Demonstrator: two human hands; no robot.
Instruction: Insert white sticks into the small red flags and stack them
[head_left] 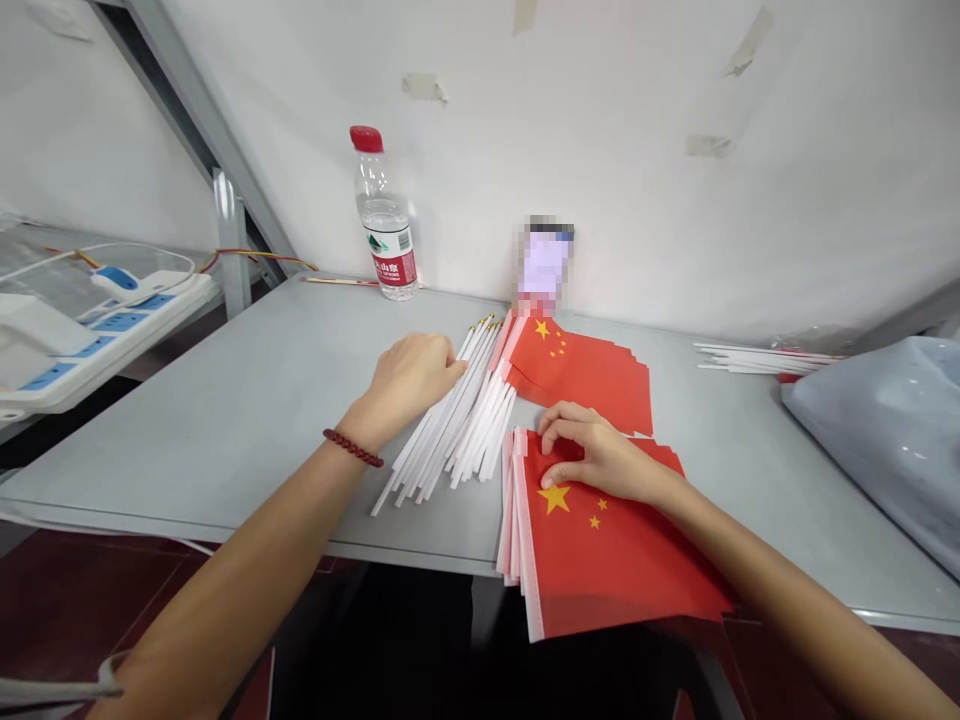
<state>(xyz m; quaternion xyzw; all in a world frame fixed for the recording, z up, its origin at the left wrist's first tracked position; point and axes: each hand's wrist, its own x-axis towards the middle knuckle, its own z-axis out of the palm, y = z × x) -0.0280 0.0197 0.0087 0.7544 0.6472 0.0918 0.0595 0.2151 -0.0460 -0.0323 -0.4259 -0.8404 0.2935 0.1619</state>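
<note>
My left hand (416,375), with a dark red braided bracelet at the wrist, is closed over the left side of a bundle of loose white sticks (435,440). Its thumb lies by the sticks; whatever the curled fingers hold is hidden. On a stack of red flags (630,560) with yellow stars and white sleeve edges rests my right hand (592,450), fingers curved and apart from the thumb. This stack overhangs the table's front edge. Behind it lies a pile of flags (592,375) on white sticks, fanned to the right.
A water bottle (386,240) with a red cap stands against the wall. A blurred phone (546,265) leans behind the flags. At right are more white sticks (750,358) and a grey plastic bag (885,430). A power strip (112,330) with cables sits left of the grey table (247,420).
</note>
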